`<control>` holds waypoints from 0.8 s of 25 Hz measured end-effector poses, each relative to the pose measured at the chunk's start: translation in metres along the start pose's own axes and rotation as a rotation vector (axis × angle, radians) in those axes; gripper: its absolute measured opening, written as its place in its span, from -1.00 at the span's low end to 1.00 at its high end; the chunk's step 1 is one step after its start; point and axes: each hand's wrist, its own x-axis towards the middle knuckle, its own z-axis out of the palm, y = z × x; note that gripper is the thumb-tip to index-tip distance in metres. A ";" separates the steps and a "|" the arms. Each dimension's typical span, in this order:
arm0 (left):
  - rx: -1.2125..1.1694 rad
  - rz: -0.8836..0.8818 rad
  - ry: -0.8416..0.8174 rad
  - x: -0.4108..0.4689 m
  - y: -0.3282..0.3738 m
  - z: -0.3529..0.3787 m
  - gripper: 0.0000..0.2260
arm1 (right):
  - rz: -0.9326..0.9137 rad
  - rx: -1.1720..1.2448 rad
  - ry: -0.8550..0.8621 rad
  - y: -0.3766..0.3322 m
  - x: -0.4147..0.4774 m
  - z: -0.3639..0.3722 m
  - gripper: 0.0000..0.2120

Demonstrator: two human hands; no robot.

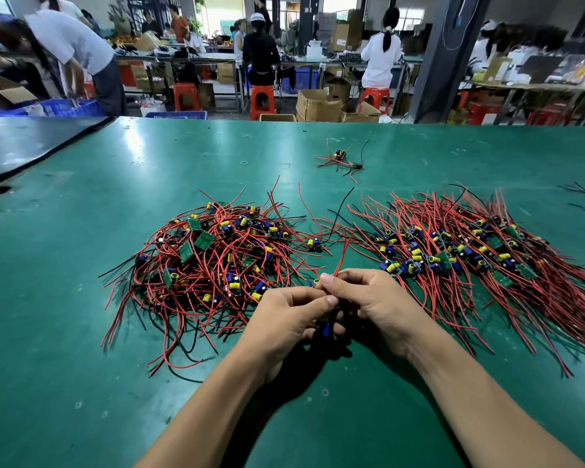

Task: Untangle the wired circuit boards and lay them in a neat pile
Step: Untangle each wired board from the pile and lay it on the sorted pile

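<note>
Two hands (284,319), two large board heaps (210,261), one small cluster (340,160)

Your view bright, lit evenly from overhead. White glare streaks on green table (125,153) toward far left corner. Soft dark shadows under your left hand (284,319), right hand (382,307), both forearms (470,393). Near field sharp; workers (384,52) beyond far edge soft, slightly smeared. Wide-angle bend curves far edge, stretches frame corners.

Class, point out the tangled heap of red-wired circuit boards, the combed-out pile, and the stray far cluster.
Tangled heap of red-wired circuit boards (204,239): head view, green board.
Combed-out pile (444,261): head view, green board.
Stray far cluster (340,153): head view, yellow capacitor.
</note>
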 end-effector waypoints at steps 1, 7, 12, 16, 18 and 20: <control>0.025 0.015 -0.003 0.000 0.000 0.000 -0.92 | 0.007 -0.013 0.013 0.000 0.000 0.000 -0.81; 0.077 0.025 -0.055 -0.002 0.000 0.001 -0.94 | -0.049 0.025 0.212 -0.004 0.010 -0.006 -0.75; 0.078 0.022 -0.053 -0.001 0.001 0.001 -0.95 | 0.003 0.268 0.270 -0.009 0.015 -0.009 -0.70; 0.089 0.021 -0.064 -0.002 0.002 -0.001 -0.94 | 0.060 0.400 0.204 -0.015 0.014 -0.010 -0.71; 0.099 0.014 -0.069 -0.003 0.003 -0.002 -0.92 | 0.042 0.436 0.216 -0.017 0.012 -0.012 -0.74; 0.113 0.009 -0.074 -0.003 0.003 -0.002 -0.89 | 0.044 0.483 0.227 -0.020 0.012 -0.015 -0.74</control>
